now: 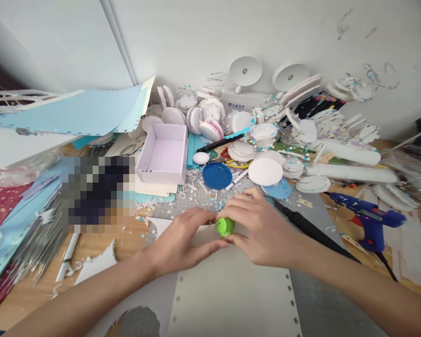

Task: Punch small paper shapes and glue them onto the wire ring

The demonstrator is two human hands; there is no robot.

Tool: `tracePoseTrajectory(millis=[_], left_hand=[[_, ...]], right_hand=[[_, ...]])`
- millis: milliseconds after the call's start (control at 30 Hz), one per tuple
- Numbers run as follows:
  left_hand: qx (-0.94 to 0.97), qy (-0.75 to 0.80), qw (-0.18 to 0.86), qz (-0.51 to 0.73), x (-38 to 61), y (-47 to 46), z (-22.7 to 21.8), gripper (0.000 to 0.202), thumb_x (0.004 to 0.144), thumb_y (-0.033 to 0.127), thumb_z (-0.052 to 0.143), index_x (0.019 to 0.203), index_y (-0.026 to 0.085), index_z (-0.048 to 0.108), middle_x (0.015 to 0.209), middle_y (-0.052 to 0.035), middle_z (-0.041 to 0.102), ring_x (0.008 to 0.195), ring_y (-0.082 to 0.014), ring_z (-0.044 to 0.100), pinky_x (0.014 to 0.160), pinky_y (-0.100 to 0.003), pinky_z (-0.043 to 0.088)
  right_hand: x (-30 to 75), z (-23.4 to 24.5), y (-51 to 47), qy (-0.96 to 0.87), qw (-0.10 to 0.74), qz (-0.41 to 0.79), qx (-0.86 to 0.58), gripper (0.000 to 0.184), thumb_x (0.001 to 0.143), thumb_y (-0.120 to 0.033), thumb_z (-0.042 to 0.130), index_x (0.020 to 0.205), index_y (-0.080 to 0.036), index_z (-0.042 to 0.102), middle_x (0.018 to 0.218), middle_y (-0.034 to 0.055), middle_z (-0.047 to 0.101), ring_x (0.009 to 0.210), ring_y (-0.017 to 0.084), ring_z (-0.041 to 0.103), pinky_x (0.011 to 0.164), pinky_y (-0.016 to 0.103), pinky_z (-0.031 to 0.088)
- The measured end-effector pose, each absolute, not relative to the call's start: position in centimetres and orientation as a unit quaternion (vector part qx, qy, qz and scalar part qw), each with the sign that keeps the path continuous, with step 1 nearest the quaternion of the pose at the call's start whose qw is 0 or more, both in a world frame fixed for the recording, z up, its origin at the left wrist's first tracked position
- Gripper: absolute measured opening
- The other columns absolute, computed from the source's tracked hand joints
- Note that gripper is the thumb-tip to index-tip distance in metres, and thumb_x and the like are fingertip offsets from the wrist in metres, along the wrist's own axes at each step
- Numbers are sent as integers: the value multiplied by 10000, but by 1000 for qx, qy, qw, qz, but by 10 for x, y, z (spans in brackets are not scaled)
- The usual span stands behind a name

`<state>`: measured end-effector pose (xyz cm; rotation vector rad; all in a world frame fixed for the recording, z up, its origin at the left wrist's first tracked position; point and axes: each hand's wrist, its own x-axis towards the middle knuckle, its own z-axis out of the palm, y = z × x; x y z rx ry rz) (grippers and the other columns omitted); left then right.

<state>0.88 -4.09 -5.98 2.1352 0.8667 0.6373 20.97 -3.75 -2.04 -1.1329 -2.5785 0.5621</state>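
Note:
A small bright green craft punch (225, 227) sits at the far edge of a pale cream paper sheet (231, 290). Flower-shaped holes run down both long sides of that sheet. My right hand (250, 224) is closed round the punch, thumb at its near side and fingers over its far side. From the left, my left hand (187, 238) pinches the sheet's far edge, with its thumb on top and its fingertips close against the punch. The punch's slot and the paper edge inside it are hidden by my fingers.
A grey cutting mat (312, 299) lies under the sheet. Beyond stand a lilac box (163, 154), a blue lid (216, 175) and piles of white paper discs (265, 172). On the right are a blue glue gun (370, 217) and a black-handled tool (301, 222); metal wires (38, 243) lie left.

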Motion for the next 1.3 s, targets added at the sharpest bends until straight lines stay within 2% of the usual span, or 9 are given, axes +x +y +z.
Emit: tracePoseTrajectory(millis=[67, 133, 267, 600, 700, 767, 900, 1067, 1300], left_hand=[[825, 343, 369, 256, 9, -40, -59, 180, 940, 293, 450, 1011, 162, 550, 924, -72, 628, 866, -187, 574, 767, -284, 440], [828, 347, 357, 257, 9, -40, -59, 247, 972, 232, 335, 879, 166, 554, 822, -56, 610, 785, -171, 565, 718, -270, 436], [834, 348, 339, 263, 8, -40, -59, 276, 967, 202, 330, 748, 174, 497, 718, -33, 556, 698, -157, 532, 656, -249, 420], [846, 328, 340, 247, 8, -39, -59, 234, 958, 186, 336, 841, 166, 537, 782, -56, 596, 749, -169, 563, 683, -266, 443], [836, 346, 349, 245, 10, -36, -48, 170, 923, 276, 468, 1012, 165, 560, 949, -74, 633, 894, -186, 588, 787, -287, 455], [849, 356, 319, 222, 14, -32, -37, 339, 839, 397, 594, 1074, 156, 557, 1036, -95, 627, 969, -221, 578, 832, -320, 452], [910, 338, 206, 125, 27, -23, -18, 536, 687, 614, 658, 926, 136, 609, 872, -90, 652, 869, -272, 594, 790, -389, 449], [938, 320, 113, 74, 42, -16, -10, 353, 766, 485, 603, 674, 144, 580, 670, -53, 624, 682, -222, 580, 712, -358, 434], [937, 300, 138, 110, 44, -18, -24, 282, 766, 405, 593, 665, 142, 572, 641, -51, 614, 688, -217, 588, 734, -347, 418]], right_hand=[[216, -17, -35, -885, 133, 193, -402, 104, 779, -225, 635, 809, -171, 551, 794, -10, 584, 797, 158, 472, 748, 324, 242], [222, -15, -33, -881, 127, 191, -414, 149, 773, -271, 660, 824, -176, 556, 808, -9, 588, 808, 163, 470, 753, 320, 242], [230, -16, -32, -875, 105, 201, -429, 170, 763, -286, 678, 823, -181, 560, 795, -10, 585, 786, 162, 460, 734, 307, 238], [227, -19, -32, -880, 99, 203, -419, 177, 742, -254, 684, 738, -166, 531, 762, -20, 578, 775, 149, 471, 718, 304, 229], [226, -17, -33, -879, 96, 205, -420, 168, 741, -241, 677, 725, -167, 527, 753, -27, 579, 762, 141, 474, 710, 305, 224], [225, -15, -34, -879, 91, 199, -424, 153, 739, -221, 664, 713, -165, 524, 743, -25, 575, 761, 143, 477, 699, 306, 223], [221, -13, -36, -880, 87, 178, -432, 165, 726, -228, 655, 704, -157, 508, 737, -8, 571, 762, 154, 486, 696, 312, 234], [216, -15, -35, -885, 77, 141, -438, 163, 685, -193, 644, 681, -156, 485, 725, 14, 573, 740, 168, 488, 687, 322, 245], [218, -24, -37, -879, 96, 166, -437, 164, 688, -173, 624, 663, -165, 462, 724, 13, 583, 753, 170, 517, 716, 327, 262]])
